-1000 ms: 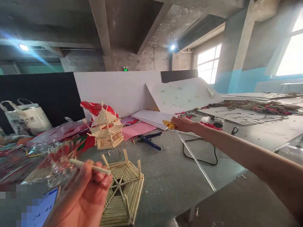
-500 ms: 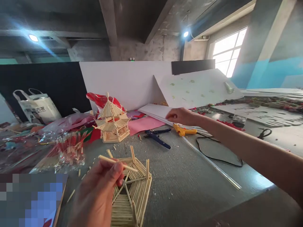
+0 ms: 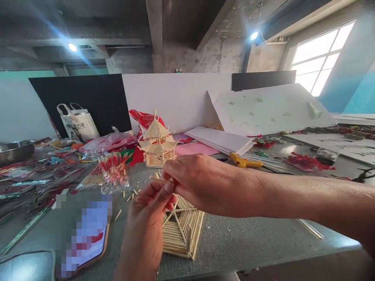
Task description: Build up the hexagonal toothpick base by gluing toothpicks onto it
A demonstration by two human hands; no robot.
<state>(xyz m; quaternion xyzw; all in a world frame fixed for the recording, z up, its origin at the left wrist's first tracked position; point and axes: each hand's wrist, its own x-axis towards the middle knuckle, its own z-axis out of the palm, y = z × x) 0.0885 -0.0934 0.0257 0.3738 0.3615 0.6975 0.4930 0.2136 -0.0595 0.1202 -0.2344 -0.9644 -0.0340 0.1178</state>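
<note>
My left hand (image 3: 148,224) pinches a short wooden stick (image 3: 156,179) between thumb and fingers, its free end pointing left. My right hand (image 3: 202,182) meets it at the stick's other end with fingers closed; what lies between those fingers is hidden. Under both hands is a polygonal base of wooden sticks (image 3: 175,241) on the grey table. Spokes cross its top and a short post stands at its near corner; the far side is covered by my hands. Just behind, a small pagoda model made of sticks (image 3: 158,146) stands upright.
A yellow glue gun (image 3: 245,160) lies beyond my right forearm. Left are a phone (image 3: 90,230) and plastic-wrapped sticks (image 3: 115,168). Stick scraps dot the tabletop. White boards (image 3: 220,139), a tote bag (image 3: 80,125) and a metal bowl (image 3: 17,151) sit farther back.
My right hand has come from near the glue gun, back and left, to the stick in my left hand. The view has swung left, bringing the bowl and more of the phone in.
</note>
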